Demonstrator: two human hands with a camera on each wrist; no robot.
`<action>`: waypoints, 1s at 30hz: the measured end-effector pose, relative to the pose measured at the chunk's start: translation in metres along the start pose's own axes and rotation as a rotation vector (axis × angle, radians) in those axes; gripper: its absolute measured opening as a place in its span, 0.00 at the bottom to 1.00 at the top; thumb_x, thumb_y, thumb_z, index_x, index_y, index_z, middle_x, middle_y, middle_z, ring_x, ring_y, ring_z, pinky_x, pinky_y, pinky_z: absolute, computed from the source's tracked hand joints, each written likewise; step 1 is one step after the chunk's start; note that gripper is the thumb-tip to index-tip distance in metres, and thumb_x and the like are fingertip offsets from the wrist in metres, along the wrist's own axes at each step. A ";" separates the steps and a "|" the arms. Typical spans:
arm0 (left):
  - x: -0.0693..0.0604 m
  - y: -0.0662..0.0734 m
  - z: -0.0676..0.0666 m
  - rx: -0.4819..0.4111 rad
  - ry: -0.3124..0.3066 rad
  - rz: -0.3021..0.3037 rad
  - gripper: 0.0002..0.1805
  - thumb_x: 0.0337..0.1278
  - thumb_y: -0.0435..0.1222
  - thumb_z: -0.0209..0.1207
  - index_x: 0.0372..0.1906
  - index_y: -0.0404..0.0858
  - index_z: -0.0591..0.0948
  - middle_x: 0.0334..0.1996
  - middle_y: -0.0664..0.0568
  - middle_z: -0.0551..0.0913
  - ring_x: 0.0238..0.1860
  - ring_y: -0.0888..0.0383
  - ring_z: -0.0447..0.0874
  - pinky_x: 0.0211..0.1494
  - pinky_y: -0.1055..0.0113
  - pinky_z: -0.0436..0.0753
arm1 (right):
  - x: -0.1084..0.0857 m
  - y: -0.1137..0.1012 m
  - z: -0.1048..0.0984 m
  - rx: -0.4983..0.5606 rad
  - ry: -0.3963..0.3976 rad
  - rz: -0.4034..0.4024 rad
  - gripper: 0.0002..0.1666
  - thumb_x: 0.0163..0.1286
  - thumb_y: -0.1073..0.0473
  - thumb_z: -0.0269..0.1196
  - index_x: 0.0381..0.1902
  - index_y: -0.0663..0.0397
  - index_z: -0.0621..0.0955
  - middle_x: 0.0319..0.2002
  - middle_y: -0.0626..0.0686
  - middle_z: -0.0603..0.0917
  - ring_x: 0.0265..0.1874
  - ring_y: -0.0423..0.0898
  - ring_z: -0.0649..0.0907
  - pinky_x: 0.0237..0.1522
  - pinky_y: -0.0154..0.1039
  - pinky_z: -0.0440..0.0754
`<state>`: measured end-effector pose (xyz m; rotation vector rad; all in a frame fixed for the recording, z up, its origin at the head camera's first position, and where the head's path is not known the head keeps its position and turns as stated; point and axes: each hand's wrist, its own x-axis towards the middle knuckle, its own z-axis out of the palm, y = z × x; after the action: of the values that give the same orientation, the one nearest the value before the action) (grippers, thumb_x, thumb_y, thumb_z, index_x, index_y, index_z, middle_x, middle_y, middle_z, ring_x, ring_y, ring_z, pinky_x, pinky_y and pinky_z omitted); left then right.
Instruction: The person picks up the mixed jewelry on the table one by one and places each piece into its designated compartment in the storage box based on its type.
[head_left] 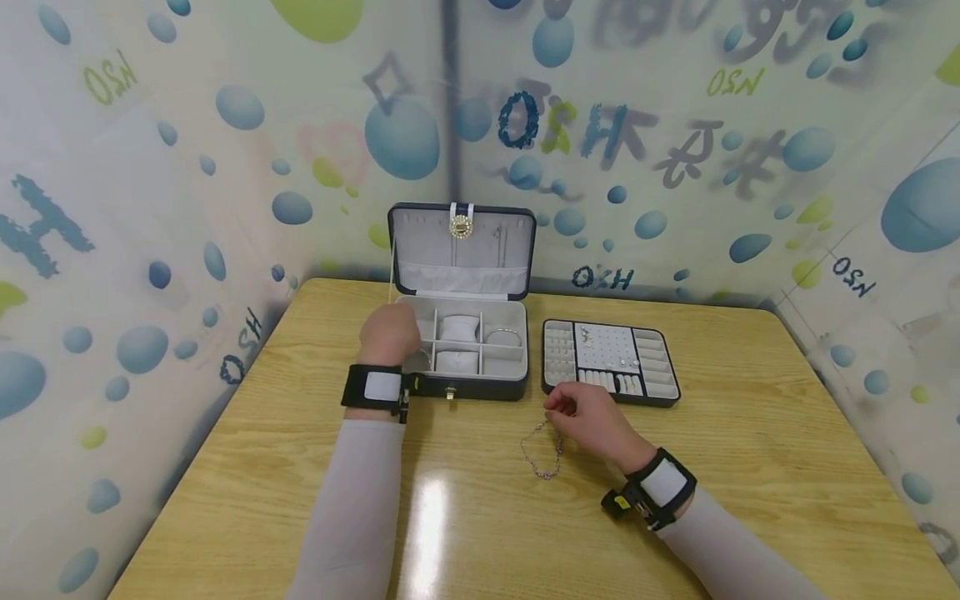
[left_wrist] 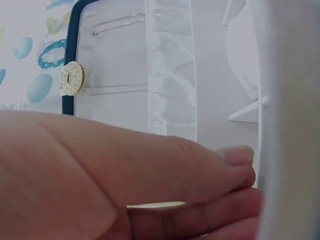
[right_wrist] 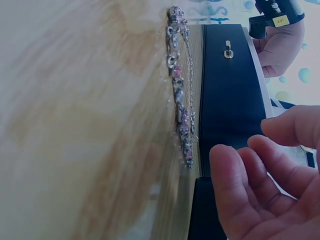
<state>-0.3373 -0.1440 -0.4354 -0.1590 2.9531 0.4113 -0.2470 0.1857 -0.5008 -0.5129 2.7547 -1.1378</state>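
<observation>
On the table, a silver chain bracelet with pink stones (head_left: 547, 476) lies in a loop. My right hand (head_left: 592, 421) is just beside it; in the right wrist view its fingertips (right_wrist: 225, 157) are loosely bent and apart from the bracelet, with nothing between them. My left hand (head_left: 388, 335) reaches into the left side of an open dark jewelry box (head_left: 487, 389). Its thumb (left_wrist: 235, 157) lies against the fingers, close to a pale divider. Whether anything is between those fingertips is hidden. A thin ring-shaped piece (head_left: 422, 360) shows in the compartment beside it.
Right of the box lies a jewelry tray (head_left: 667, 399) with earrings and ring slots. The raised lid (head_left: 480, 250) carries necklaces and a gold clasp ornament (head_left: 461, 225). Two white cushions (head_left: 459, 327) and a bangle (head_left: 504, 332) sit in compartments. A patterned wall stands behind.
</observation>
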 end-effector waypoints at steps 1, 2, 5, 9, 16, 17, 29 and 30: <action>-0.001 0.000 -0.001 0.003 0.002 0.003 0.10 0.66 0.30 0.59 0.46 0.29 0.86 0.36 0.39 0.85 0.32 0.49 0.80 0.28 0.59 0.80 | 0.000 0.000 0.000 -0.002 0.001 -0.001 0.03 0.70 0.63 0.69 0.40 0.52 0.88 0.35 0.46 0.87 0.35 0.41 0.82 0.38 0.34 0.81; -0.002 0.000 -0.001 0.004 0.005 0.007 0.11 0.66 0.30 0.58 0.47 0.29 0.86 0.36 0.39 0.85 0.33 0.49 0.80 0.28 0.59 0.80 | 0.000 0.000 0.000 -0.003 0.000 -0.003 0.03 0.70 0.62 0.69 0.40 0.52 0.88 0.35 0.46 0.87 0.35 0.41 0.82 0.38 0.34 0.81; -0.004 0.001 -0.004 0.008 0.011 0.014 0.11 0.66 0.29 0.58 0.49 0.29 0.85 0.37 0.39 0.86 0.33 0.49 0.80 0.28 0.59 0.80 | 0.000 0.001 0.000 -0.010 0.001 -0.008 0.03 0.70 0.62 0.69 0.40 0.52 0.87 0.35 0.45 0.87 0.35 0.40 0.82 0.37 0.34 0.81; -0.007 0.002 -0.007 0.003 0.004 0.019 0.12 0.66 0.28 0.57 0.49 0.28 0.85 0.38 0.39 0.86 0.33 0.49 0.79 0.29 0.59 0.80 | 0.000 0.001 0.000 -0.013 0.000 -0.009 0.03 0.71 0.61 0.69 0.40 0.52 0.87 0.35 0.45 0.87 0.35 0.40 0.82 0.37 0.34 0.81; -0.006 0.001 -0.009 -0.014 -0.015 0.055 0.08 0.64 0.29 0.59 0.30 0.35 0.85 0.28 0.46 0.82 0.29 0.52 0.76 0.27 0.61 0.75 | 0.000 0.001 0.000 -0.013 -0.002 -0.003 0.03 0.71 0.62 0.69 0.41 0.51 0.88 0.35 0.45 0.87 0.35 0.41 0.82 0.37 0.34 0.80; -0.006 0.000 -0.008 -0.025 -0.012 0.078 0.07 0.63 0.29 0.60 0.30 0.36 0.86 0.29 0.46 0.84 0.30 0.52 0.77 0.29 0.60 0.77 | 0.000 0.001 0.000 -0.015 -0.001 -0.003 0.03 0.71 0.62 0.69 0.41 0.51 0.88 0.35 0.45 0.87 0.35 0.41 0.81 0.37 0.34 0.80; -0.001 -0.004 -0.003 -0.178 0.048 0.225 0.10 0.68 0.39 0.66 0.48 0.40 0.90 0.46 0.45 0.91 0.45 0.48 0.87 0.52 0.51 0.84 | 0.001 0.003 -0.003 -0.004 0.002 0.010 0.03 0.70 0.62 0.69 0.40 0.52 0.88 0.35 0.46 0.87 0.34 0.42 0.81 0.33 0.34 0.80; -0.001 -0.002 -0.003 -0.180 0.048 0.241 0.09 0.68 0.39 0.67 0.46 0.40 0.90 0.44 0.46 0.91 0.44 0.49 0.86 0.50 0.52 0.84 | 0.001 0.003 -0.004 -0.004 0.000 0.015 0.03 0.70 0.62 0.69 0.40 0.52 0.88 0.35 0.47 0.87 0.34 0.42 0.81 0.33 0.34 0.80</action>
<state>-0.3367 -0.1470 -0.4328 0.1719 2.9882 0.7154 -0.2500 0.1896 -0.5005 -0.4915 2.7567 -1.1283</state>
